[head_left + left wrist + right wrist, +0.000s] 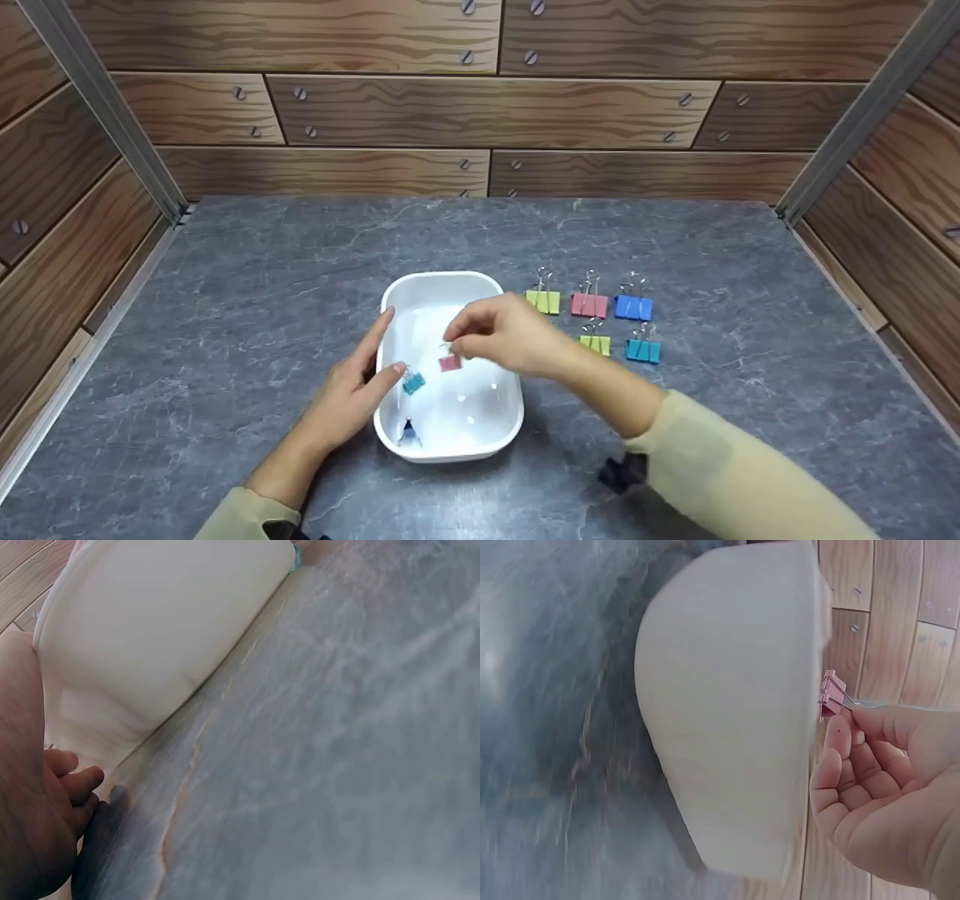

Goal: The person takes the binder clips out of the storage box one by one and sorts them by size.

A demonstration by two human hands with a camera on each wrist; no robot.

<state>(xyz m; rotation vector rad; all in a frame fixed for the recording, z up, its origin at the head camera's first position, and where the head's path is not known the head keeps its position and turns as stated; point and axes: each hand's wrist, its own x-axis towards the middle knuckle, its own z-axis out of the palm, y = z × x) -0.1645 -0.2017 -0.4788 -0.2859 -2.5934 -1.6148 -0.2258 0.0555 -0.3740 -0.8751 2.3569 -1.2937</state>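
Observation:
A white plastic bin (511,420) stands on the table. My right hand (514,337) is over it, thumb and forefinger pinching a pink binder clip (449,364) by its wire handle. In the right wrist view the pink clip (833,694) hangs just past the bin's rim. My left hand (349,397) holds the bin's left side, thumb over the rim and other fingers against the outer wall (165,622). Inside the bin lie a teal binder clip (413,383), near the left thumb, and a dark blue binder clip (409,430) at the near end.
Right of the bin, binder clips lie in two rows. The far row has a yellow clip (542,302), a red-pink clip (589,305) and a blue clip (634,307). Nearer are another yellow clip (595,345) and a teal clip (643,351). Wood-patterned walls (495,112) enclose the table.

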